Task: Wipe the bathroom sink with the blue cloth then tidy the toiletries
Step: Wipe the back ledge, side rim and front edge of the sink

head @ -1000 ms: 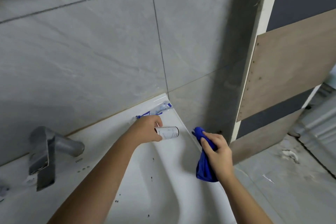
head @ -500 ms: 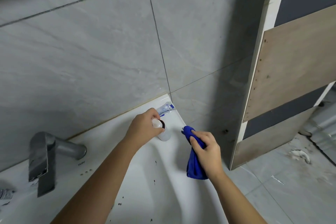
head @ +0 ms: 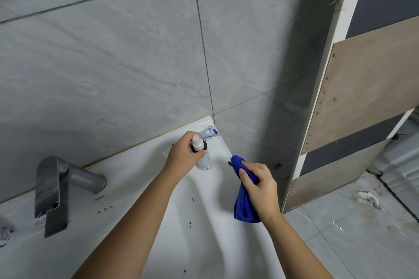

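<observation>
Progress check, mid-task: we judge the tidying begun and the wiping unfinished.

Centre of frame: the left hand (head: 183, 156) has its fingers (head: 199, 154) curled round the top part of a white spray bottle (head: 205, 162). The bottle stands upright on the rear rim of the sink (head: 136, 176), just beside a toothpaste tube (head: 209, 132) that lies in the corner against the tiled wall (head: 113, 63).

Right of centre: the right hand (head: 260, 188) grips the bunched blue cloth (head: 246, 206), fingers wrapped round it and thumb pressed on top. The cloth's upper end sits at the sink's right edge; the rest hangs below the fist.

Lower centre: dark specks (head: 190, 223) dot the basin, so we reckon it needs another pass with the cloth. The rim near the tap (head: 56, 188), at left, looks dull, though we cannot tell whether it has been wiped. A small blurred item at the far left edge may also want tidying.
</observation>
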{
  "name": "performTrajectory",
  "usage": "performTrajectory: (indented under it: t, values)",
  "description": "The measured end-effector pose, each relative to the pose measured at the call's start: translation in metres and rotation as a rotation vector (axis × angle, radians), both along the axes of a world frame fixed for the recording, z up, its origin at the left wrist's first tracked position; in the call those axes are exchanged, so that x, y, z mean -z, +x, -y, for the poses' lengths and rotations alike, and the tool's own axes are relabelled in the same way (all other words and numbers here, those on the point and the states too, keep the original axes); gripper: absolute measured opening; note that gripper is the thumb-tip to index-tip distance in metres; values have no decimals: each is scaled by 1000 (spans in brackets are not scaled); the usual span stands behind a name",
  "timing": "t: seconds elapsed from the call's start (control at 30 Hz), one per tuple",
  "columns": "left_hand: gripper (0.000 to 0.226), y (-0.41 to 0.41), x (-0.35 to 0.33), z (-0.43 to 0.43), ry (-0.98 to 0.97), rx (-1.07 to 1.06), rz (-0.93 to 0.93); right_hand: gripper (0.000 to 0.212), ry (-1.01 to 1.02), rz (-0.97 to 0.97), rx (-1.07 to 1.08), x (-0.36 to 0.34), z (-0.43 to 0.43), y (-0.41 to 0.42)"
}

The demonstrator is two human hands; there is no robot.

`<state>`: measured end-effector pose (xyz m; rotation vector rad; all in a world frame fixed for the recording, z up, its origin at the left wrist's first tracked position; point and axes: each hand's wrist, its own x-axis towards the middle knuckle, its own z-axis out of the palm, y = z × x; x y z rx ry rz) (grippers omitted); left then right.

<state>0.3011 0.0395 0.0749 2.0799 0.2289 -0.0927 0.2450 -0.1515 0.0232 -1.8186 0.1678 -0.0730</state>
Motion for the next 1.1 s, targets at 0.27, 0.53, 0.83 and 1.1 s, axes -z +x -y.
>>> performTrajectory:
  t: [0.27,0.53,0.83,1.1]
  values:
    - [42,-48,17,-18,-18,-121,42,22,-126,51,-152,6,-1,-25]
    - [31,-196,79,-42,175,-169,-26,31,-616,222,-703,36,-28,-59]
    - [36,-335,107,-68,455,-156,98,26,-888,238,-1073,40,-43,-143]
    - [47,-377,122,-97,561,-199,-14,30,-969,-205,-1270,62,-130,-139]
